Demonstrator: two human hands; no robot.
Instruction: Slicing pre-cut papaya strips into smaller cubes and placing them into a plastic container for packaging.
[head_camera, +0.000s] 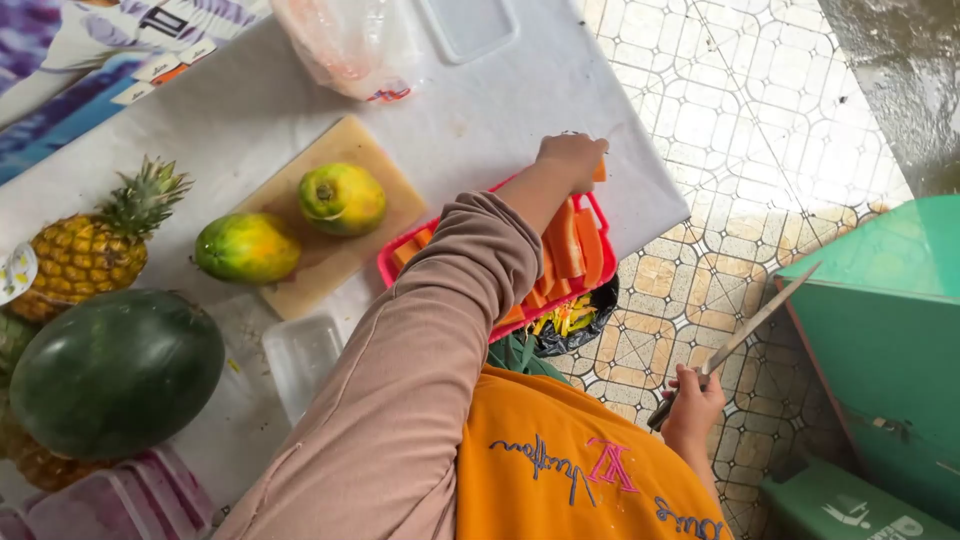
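Note:
My left hand (572, 158) reaches across the table and is closed on an orange papaya slice (599, 171) above the far end of a red tray (391, 262). Several long orange papaya slices (570, 240) lie in that tray. My right hand (692, 404) hangs off the table's edge over the tiled floor, gripping a long knife (760, 318) that points up and away. Two whole green-yellow papayas (342, 197) (247, 247) rest on and beside a wooden cutting board (375, 160).
A watermelon (115, 372) and a pineapple (95, 245) sit at the left. Clear plastic boxes (300, 355) and a plastic bag (345, 45) lie on the white table. A black bag with peels (575, 320) sits below the tray. A green cabinet (885, 340) stands at right.

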